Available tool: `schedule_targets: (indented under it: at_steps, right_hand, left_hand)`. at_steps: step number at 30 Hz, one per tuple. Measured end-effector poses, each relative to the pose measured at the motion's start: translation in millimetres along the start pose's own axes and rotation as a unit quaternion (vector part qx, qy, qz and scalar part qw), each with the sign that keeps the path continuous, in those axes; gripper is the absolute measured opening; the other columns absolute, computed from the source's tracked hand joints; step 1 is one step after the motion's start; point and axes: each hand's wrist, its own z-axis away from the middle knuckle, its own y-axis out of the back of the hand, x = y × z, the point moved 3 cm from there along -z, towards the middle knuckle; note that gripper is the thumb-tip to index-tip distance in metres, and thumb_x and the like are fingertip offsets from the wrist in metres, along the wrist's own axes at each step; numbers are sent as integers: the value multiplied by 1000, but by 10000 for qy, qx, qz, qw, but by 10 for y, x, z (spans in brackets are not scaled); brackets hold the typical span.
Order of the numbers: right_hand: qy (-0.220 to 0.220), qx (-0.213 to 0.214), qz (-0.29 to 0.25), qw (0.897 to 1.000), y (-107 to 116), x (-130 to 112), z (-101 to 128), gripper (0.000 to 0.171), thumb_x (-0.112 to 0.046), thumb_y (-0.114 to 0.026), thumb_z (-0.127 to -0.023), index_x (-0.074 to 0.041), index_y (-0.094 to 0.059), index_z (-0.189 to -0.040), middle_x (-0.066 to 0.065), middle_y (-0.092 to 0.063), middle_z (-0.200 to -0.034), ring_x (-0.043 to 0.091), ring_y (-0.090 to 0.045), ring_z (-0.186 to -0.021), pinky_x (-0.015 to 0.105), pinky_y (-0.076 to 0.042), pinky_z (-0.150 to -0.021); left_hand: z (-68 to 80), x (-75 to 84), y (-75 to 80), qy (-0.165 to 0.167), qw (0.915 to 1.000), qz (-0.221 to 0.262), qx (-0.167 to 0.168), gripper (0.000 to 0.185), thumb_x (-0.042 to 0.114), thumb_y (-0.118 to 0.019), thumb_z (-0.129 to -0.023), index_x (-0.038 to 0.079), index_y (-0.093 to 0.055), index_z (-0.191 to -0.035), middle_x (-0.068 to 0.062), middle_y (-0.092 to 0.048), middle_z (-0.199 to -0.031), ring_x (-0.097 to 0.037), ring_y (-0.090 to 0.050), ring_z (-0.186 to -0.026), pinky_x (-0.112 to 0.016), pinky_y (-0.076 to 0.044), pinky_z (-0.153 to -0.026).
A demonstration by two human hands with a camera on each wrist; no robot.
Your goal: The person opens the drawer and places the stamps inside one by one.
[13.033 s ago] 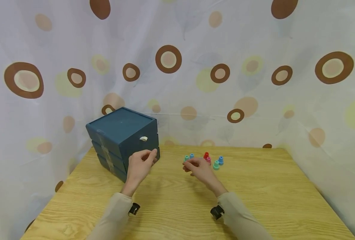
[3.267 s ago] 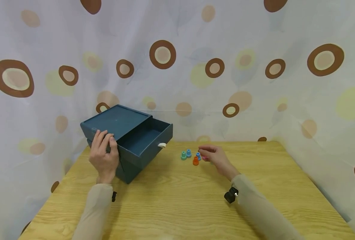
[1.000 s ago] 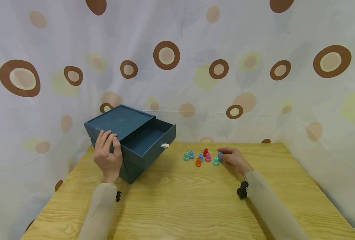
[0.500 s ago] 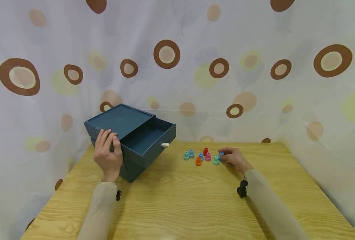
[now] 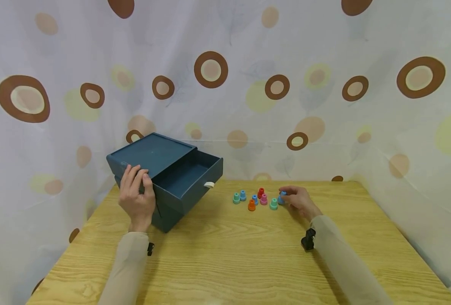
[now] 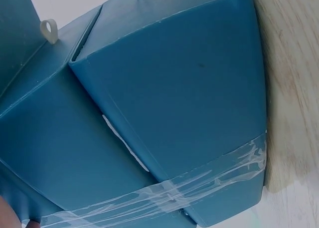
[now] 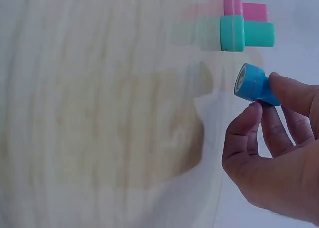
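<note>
My right hand [image 5: 300, 201] pinches a small blue toy stamp [image 7: 253, 83] between thumb and fingers. It is tilted, its round patterned base facing away from the palm in the right wrist view. Beside it stand a green stamp [image 5: 273, 204] and a pink one [image 5: 264, 199]. On the left, my left hand [image 5: 136, 195] rests at the upper front-left edge of a dark blue drawer cabinet [image 5: 153, 153], fingers lightly bent over the edge. The cabinet's top drawer [image 5: 187, 174] is pulled out, with nothing visible inside and a white pull tab [image 5: 209, 184] on its front.
Further stamps stand in the group: orange [image 5: 251, 205], red [image 5: 261, 193], blue [image 5: 254, 200], another blue [image 5: 242, 195] and green [image 5: 236, 198]. Clear tape [image 6: 164, 195] runs across the cabinet's side. A patterned curtain [image 5: 240, 106] hangs behind the wooden table [image 5: 225, 258].
The top drawer, closed at first, is pulled out. My right hand has moved right to the blue stamp and raised it slightly. The left hand has stayed on the cabinet since 3.3 seconds ago.
</note>
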Motion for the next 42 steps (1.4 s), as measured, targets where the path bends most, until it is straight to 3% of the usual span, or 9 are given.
schedule_targets:
  at_steps: [3, 5, 7, 9, 14, 19, 27, 32, 42]
  right_hand:
    - [130, -138, -121, 9997, 25, -16, 6, 45, -13, -52, -100, 0, -47, -142, 21, -49, -142, 15, -53, -92, 30, -50, -81]
    - [222, -248, -250, 9991, 40, -31, 13, 46, -14, -51, -101, 1, -45, -144, 23, -46, -145, 21, -58, -103, 37, -52, -93]
    - [340, -300, -373, 9983, 60, -48, 16, 47, -14, -50, -101, 2, -42, -145, 25, -43, -147, 27, -57, -118, 45, -49, -103]
    - [415, -320, -661, 9964, 77, -69, 12, 48, -12, -49, -102, 3, -40, -146, 26, -40, -148, 31, -56, -122, 47, -46, -106]
    - [551, -281, -1117, 9918, 105, -131, -11, 49, -9, -50, -101, 3, -39, -147, 28, -38, -147, 18, -62, -107, 46, -47, -103]
    - [631, -251, -1179, 9907, 91, -192, -17, 49, -9, -52, -100, 0, -41, -147, 28, -40, -146, 8, -64, -98, 45, -48, -101]
    - [764, -141, -1331, 9880, 6, -306, 3, 50, -12, -57, -98, -2, -42, -145, 28, -43, -145, 7, -66, -95, 44, -50, -100]
    - [664, -159, -1396, 9879, -96, -332, -3, 51, -18, -59, -97, -3, -45, -144, 26, -44, -145, 8, -65, -95, 35, -54, -95]
    - [608, -403, -1544, 9853, -268, -510, 12, 51, -22, -61, -97, -7, -47, -143, 19, -47, -145, 9, -63, -102, 43, -47, -106]
  left_hand:
    - [5, -9, 9, 13, 10000, -9, -10, 34, 28, -52, -94, 4, -76, -93, -15, -73, -109, -33, -63, -119, -45, -45, -108]
    - [9, -14, 16, 20, 10000, -29, -18, 34, 28, -52, -94, 4, -76, -93, -15, -73, -109, -33, -63, -119, -45, -45, -108]
    - [12, -17, 22, 22, 10000, -37, -17, 34, 28, -52, -94, 4, -76, -93, -15, -73, -109, -33, -62, -119, -46, -45, -108]
    - [14, -19, 26, 22, 10000, -37, -25, 35, 29, -52, -94, 4, -76, -93, -15, -73, -109, -33, -62, -119, -46, -45, -108]
    - [16, -24, 33, 54, 10000, -43, -45, 36, 30, -51, -95, 4, -76, -94, -15, -73, -110, -33, -62, -119, -45, -45, -108]
    - [9, -20, 25, 13, 10000, -37, 21, 37, 31, -51, -95, 4, -76, -93, -15, -73, -109, -33, -63, -118, -45, -45, -108]
    - [-6, 1, -2, -80, 9999, 92, 13, 34, 28, -51, -95, 4, -77, -94, -16, -73, -109, -34, -62, -118, -41, -45, -109]
    - [7, 0, -6, -66, 10000, 49, -2, 35, 29, -51, -95, 5, -77, -94, -15, -73, -109, -33, -62, -119, -42, -45, -108]
    - [-18, 13, -11, -78, 9999, 117, 56, 35, 29, -52, -95, 5, -77, -93, -15, -73, -109, -35, -63, -118, -42, -45, -108]
